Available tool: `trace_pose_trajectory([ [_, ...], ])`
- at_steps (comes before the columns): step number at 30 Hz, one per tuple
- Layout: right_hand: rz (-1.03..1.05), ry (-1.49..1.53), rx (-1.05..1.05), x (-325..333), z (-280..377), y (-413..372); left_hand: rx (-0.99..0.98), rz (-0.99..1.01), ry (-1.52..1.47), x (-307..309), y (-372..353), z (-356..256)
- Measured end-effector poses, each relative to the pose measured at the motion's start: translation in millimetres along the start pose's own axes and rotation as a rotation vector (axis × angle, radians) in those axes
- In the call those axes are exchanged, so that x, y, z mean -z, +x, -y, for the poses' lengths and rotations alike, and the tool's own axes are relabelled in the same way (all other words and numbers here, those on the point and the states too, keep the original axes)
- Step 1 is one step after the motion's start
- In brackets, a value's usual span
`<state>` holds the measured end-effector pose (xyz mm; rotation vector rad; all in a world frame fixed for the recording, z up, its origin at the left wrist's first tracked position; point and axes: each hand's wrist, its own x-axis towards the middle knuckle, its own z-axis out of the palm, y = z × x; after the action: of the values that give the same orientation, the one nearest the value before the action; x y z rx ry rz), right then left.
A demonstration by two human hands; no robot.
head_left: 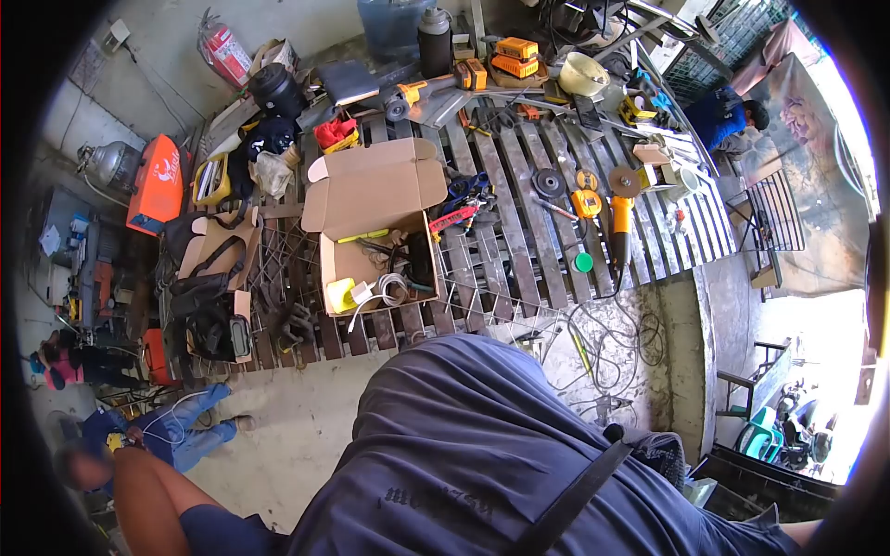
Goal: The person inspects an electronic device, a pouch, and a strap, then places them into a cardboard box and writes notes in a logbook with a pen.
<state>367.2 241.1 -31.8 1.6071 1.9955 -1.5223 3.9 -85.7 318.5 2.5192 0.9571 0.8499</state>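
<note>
Neither of my hands shows. My bent left arm comes in at the lower left with its hand out of frame, and only a bit of my right arm is visible at the lower right edge. Before my body stands a slatted metal table (408, 320). On it is an open cardboard box (324, 269) holding a coiled white cable (394, 289), a yellow item (341, 295) and dark tools. To the right lie an orange angle grinder (621, 218), a grinding disc (548, 183), a yellow tape-like item (586, 203) and a green disc (583, 262).
A second open box (222, 250) stands left on the table. Another grinder (426, 91) and orange batteries (515, 57) are at the back. Cables (616, 357) lie below the right edge. A person in blue (185, 426) is at the left, another (718, 116) upper right.
</note>
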Motion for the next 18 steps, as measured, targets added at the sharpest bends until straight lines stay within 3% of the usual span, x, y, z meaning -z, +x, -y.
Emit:
trace_pose_trajectory([
  [18, 0.068, -0.068, -0.060, 13, 11, 16, 0.086, -0.051, 0.035, -4, 1, 2],
])
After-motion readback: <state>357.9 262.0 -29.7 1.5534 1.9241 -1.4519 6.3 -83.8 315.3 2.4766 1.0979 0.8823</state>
